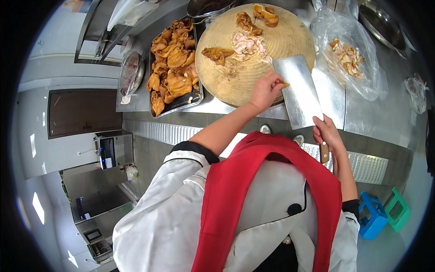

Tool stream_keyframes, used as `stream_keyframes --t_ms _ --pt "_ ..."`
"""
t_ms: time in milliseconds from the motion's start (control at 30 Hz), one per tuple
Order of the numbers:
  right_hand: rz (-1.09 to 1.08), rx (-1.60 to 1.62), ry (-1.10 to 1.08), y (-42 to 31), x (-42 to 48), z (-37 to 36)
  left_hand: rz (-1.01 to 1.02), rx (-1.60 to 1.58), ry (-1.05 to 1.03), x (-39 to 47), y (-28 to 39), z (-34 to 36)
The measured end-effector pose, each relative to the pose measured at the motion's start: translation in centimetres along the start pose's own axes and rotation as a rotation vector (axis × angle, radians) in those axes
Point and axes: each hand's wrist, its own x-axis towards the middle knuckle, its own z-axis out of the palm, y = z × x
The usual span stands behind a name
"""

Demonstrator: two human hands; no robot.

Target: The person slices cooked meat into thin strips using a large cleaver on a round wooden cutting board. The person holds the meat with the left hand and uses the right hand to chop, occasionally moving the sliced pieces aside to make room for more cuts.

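My right hand (pixel 327 131) grips the wooden handle of a broad cleaver (pixel 300 91). Its blade lies tilted across the near right edge of a round wooden chopping block (pixel 289 34). In my left hand (pixel 267 89), a small brown scrap of meat (pixel 285 84) is pinched between the fingertips, right by the blade. Thin pale slices (pixel 246 46) are heaped mid-block. Around them sit browned pieces that look like braised pig's ear: one on the left (pixel 217 55), one above the slices (pixel 249 23) and one at the far edge (pixel 266 15).
Left of the block stands a black tray (pixel 193 99) piled with braised pieces (pixel 176 64). A metal bowl (pixel 132 73) is beyond it. To the right, a clear plastic bag (pixel 370 78) holds cut slices (pixel 347 57), near a steel pan (pixel 382 27). Blue (pixel 372 217) and green (pixel 397 210) plastic stools are at lower right.
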Motion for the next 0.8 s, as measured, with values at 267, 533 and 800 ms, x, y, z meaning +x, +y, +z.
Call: stream_keyframes --t_ms 267,533,800 --pt "-0.014 -0.002 -0.002 0.2 -0.1 0.0 -0.024 0.100 -0.009 -1.2 0.1 -1.6" --pt "0.045 -0.108 0.028 0.5 -2.6 -0.6 0.052 0.140 0.003 -0.9 -0.9 -1.4" --pt "0.004 -0.125 -0.024 -0.3 -0.7 0.2 0.162 0.126 0.009 -0.7 -1.1 -1.5"
